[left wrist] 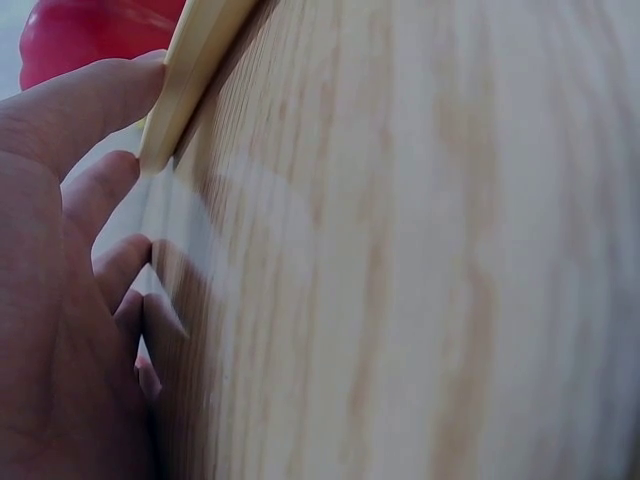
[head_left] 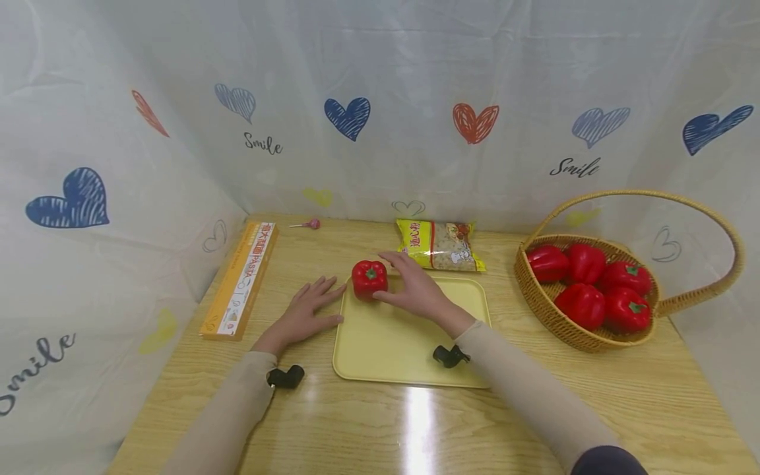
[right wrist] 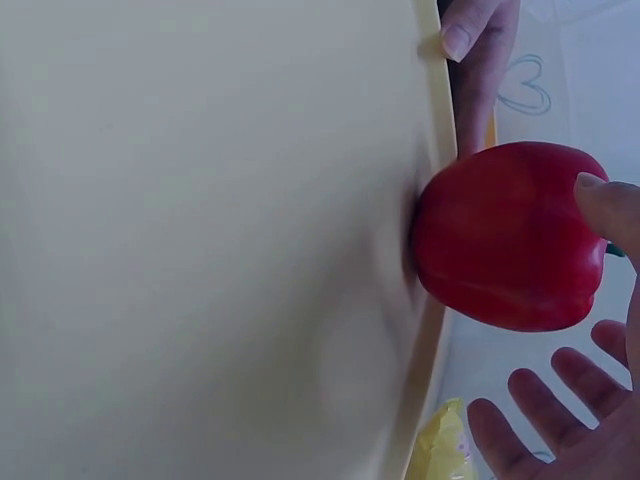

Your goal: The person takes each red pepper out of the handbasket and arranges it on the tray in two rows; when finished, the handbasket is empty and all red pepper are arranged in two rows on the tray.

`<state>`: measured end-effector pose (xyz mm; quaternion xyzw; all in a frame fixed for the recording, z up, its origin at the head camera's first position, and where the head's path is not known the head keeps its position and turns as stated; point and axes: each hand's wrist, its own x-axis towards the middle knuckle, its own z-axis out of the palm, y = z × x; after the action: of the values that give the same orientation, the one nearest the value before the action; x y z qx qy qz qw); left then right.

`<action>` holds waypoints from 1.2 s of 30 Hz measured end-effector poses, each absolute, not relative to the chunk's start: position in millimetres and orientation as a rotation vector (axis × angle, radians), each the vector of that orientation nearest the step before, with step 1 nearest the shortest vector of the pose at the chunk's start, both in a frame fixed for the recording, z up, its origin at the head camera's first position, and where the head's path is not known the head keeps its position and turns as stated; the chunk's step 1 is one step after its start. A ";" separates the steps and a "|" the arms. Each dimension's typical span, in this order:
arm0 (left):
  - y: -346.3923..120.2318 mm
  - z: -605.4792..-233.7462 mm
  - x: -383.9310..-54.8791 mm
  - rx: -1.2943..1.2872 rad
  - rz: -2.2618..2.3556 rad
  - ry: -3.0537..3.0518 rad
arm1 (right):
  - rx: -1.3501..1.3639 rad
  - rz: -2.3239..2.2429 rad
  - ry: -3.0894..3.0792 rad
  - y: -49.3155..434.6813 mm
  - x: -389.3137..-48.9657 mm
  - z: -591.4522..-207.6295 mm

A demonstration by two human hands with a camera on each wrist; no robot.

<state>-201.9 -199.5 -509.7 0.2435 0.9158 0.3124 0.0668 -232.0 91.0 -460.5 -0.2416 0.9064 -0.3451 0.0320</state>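
Observation:
One red bell pepper (head_left: 361, 286) with a green stem stands upright in the far left corner of a yellow tray (head_left: 392, 349). My right hand (head_left: 418, 290) reaches over the tray with its fingers spread beside the pepper. In the right wrist view the thumb overlaps the pepper's (right wrist: 510, 240) upper part while the other fingers stay apart from it. My left hand (head_left: 305, 313) lies at the tray's left edge, fingers extended, its thumb and index fingertips at the rim in the left wrist view.
On the right, a wicker basket (head_left: 549, 316) with a tall handle holds several red bell peppers (head_left: 580, 307). Behind the tray lies a yellow pasta bag (head_left: 442, 245). A long orange pasta box (head_left: 237, 280) and a pink lollipop (head_left: 313, 224) are on the left. A printed curtain (head_left: 410, 59) bounds the table.

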 end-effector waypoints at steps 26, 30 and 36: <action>-198.7 -506.1 -199.6 0.740 0.965 2.748 | -0.704 -1.005 2.777 132.5 -217.6 -449.4; -199.3 -506.9 -200.1 0.739 0.964 2.747 | -0.707 -0.998 2.795 142.1 -216.0 -448.6; -199.1 -506.3 -199.9 0.718 0.959 2.734 | -0.715 -1.004 2.801 155.6 -212.7 -446.3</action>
<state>-199.9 -199.1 -506.3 0.2400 0.9131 0.3202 0.0784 -212.7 155.6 -446.3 -0.2335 0.9145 -0.3278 0.0407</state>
